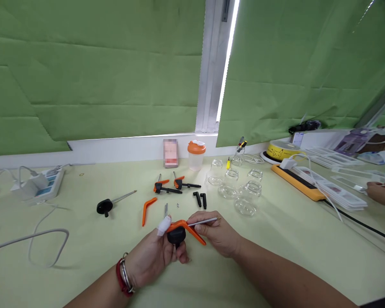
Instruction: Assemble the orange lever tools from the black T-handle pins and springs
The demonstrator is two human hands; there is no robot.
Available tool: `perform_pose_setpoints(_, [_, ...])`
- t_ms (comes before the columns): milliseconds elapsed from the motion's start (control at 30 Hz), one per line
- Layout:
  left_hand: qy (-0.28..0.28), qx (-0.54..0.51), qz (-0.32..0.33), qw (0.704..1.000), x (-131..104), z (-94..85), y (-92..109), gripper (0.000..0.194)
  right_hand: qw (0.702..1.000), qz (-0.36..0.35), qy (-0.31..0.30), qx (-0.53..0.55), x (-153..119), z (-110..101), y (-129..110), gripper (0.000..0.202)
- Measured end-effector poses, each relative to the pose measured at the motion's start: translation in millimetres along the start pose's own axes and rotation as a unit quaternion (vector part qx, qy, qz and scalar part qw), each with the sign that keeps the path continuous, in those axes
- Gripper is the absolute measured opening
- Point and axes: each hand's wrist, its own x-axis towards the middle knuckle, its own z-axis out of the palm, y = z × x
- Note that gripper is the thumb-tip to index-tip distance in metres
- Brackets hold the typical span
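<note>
In front of me, my left hand [158, 252] is closed around a black rounded part [176, 235], with white tape on its thumb. An orange bent lever [180, 223] lies across the top of this part, and two thin metal prongs [166, 209] show beyond the thumb. My right hand [218, 235] pinches a slim metal rod [203, 221] against the lever; the far end of the rod's contact is hard to make out. Just beyond lie a loose orange lever [148, 209], two black bent handles [200, 200] and a tiny metal piece [178, 205].
Two orange-and-black assemblies [167, 188] and a black part with a long rod [105, 207] lie farther off. Several glass jars [231, 186], an orange-lidded cup [196, 156] and power strips [298, 182] are around. Another person's hand [383, 194] is at right.
</note>
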Motion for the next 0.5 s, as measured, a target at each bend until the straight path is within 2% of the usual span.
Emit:
perform_pose_setpoints(300, [0.003,-0.025,-0.007,1.000,0.5,-1.5,-3.9,0.061,1.000,0.008,-0.013,-0.024,0.8,-1.2,-4.0,0.021])
perform_pose_setpoints(500, [0.031,-0.018,0.001,0.999,0.5,0.7,-3.4,0.055,1.000,0.008,-0.021,-0.016,0.7,-2.9,-1.6,0.021])
